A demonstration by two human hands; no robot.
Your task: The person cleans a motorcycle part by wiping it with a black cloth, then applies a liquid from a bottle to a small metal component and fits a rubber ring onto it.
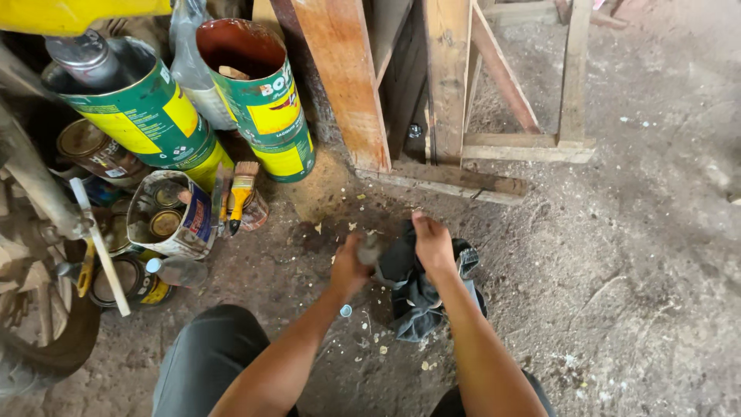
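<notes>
Fingers of left hand (349, 266) wrapped around small grey bottle (369, 250), tilted toward dark rag (413, 289) so its mouth meets cloth. Right hand (432, 243) fingers pinch rag's top, holding it up off dirt floor (617, 270). Blue cap (346, 310) lies below; paint cans (266, 96), brush (241, 189) left.

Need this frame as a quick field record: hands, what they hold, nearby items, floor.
view: head camera, looking down at a dirt floor
left hand: closed around a small grey object, kind unclear
right hand: gripping a dark cloth that lies partly on the floor
hands relation: close together, cloth against the grey object
left of hands: green and yellow cans, some tipped; paintbrush with yellow handle; clear bottle lying flat
behind hands: wooden frame
floor by left wrist: small blue cap
</notes>
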